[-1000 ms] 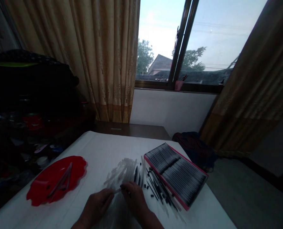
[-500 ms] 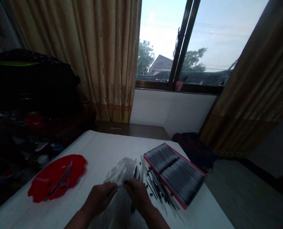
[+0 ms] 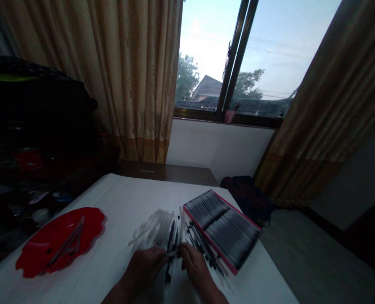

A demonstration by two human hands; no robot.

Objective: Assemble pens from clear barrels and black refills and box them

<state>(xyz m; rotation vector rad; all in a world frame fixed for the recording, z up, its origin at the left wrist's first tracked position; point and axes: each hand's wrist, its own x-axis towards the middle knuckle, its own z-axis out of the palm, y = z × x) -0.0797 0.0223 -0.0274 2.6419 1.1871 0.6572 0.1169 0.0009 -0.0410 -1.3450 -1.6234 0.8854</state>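
Note:
My left hand [image 3: 146,267] is closed on one end of a short pale tube [image 3: 171,253] at the bottom centre. Facing it, my right hand [image 3: 193,262] pinches the other end, its fingers bent. Beyond the hands lies a loose pile of clear tubes [image 3: 152,226]. Black rods [image 3: 171,236] lie between that pile and a pink-edged box [image 3: 223,228] packed with rows of dark and clear sticks. More black pieces [image 3: 206,249] are scattered along the box's near side. Fine detail at the fingertips is blurred and dark.
A red scalloped plate [image 3: 35,249] on the left of the white table [image 3: 124,194] holds clear strips and small black bits. Dark cluttered furniture stands at the left. Dark cloth [image 3: 246,194] lies past the table's right back corner. A pink cup [image 3: 229,116] sits on the windowsill.
The view has shifted, so the plate and box appear farther left. My hands are nearer the black rods, with the pale tube still between them.

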